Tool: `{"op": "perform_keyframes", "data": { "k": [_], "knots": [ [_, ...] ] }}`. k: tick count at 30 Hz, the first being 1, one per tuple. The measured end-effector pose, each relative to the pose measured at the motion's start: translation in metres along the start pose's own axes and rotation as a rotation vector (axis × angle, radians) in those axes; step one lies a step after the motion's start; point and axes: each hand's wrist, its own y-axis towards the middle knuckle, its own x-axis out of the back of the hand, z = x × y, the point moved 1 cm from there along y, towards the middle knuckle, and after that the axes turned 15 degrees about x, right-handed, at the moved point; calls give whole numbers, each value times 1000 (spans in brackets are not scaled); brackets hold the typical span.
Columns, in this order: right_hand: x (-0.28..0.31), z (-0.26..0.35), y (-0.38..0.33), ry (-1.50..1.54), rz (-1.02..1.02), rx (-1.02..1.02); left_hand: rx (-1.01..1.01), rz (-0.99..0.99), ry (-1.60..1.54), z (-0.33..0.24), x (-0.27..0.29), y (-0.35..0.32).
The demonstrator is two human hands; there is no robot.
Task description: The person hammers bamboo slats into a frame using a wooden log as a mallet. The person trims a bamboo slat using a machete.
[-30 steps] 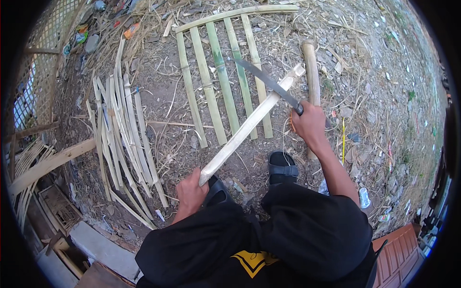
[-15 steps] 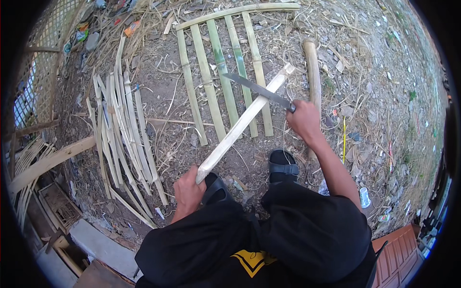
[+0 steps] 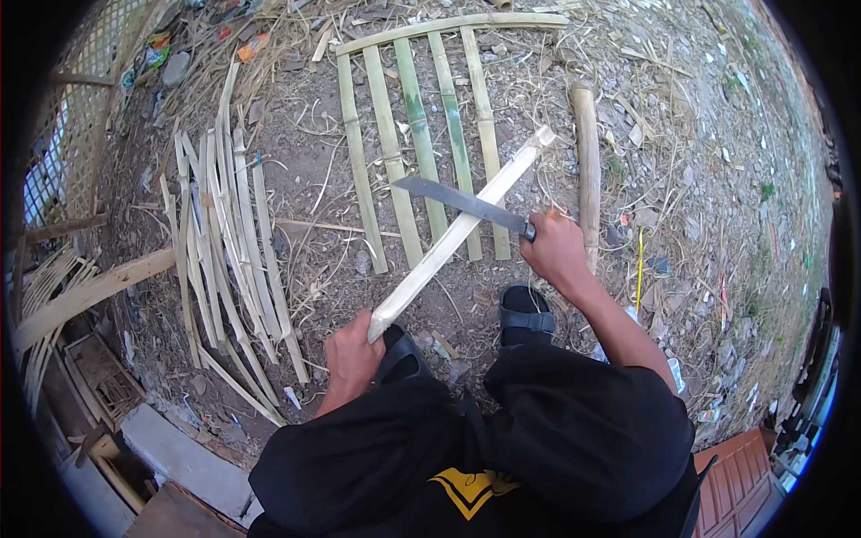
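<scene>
My left hand [image 3: 352, 357] is closed round the near end of a pale split bamboo strip [image 3: 444, 247], which slants away up to the right. In my right hand [image 3: 558, 249] is the dark handle of a machete [image 3: 448, 195]. Its broad grey blade lies across the strip around the middle, tip toward the left. Whether the edge bites into the bamboo I cannot tell. Beyond the blade, several flat bamboo slats [image 3: 384, 148] lie side by side on the ground, with a crosswise bamboo piece [image 3: 453, 29] along their far ends.
A heap of thin bamboo strips [image 3: 235, 260] lies to the left, near a wooden plank [image 3: 99, 296]. A round wooden pole [image 3: 587, 161] is on the right. My sandalled feet [image 3: 527, 314] stand close below the strip. Concrete blocks [image 3: 188, 462] sit at lower left.
The machete has slid down along the bamboo strip toward me, my right hand moving nearer and slightly left. My left hand keeps its hold on the strip's near end.
</scene>
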Motion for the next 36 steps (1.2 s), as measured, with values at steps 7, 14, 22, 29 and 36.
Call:
{"op": "perform_keyframes", "data": {
  "k": [7, 14, 22, 29, 36],
  "knots": [
    [6, -14, 15, 146, -13, -279, 17, 12, 34, 7, -3, 4],
    [3, -40, 20, 66, 2, -257, 43, 70, 50, 1, -7, 4],
    [9, -64, 33, 30, 97, -89, 23, 63, 24, 0, -8, 1],
    [10, 32, 21, 156, 202, 109, 59, 36, 21, 0, -4, 8],
    [1, -46, 40, 61, -63, -196, 66, 28, 79, 0, -1, 3]
  ]
}}
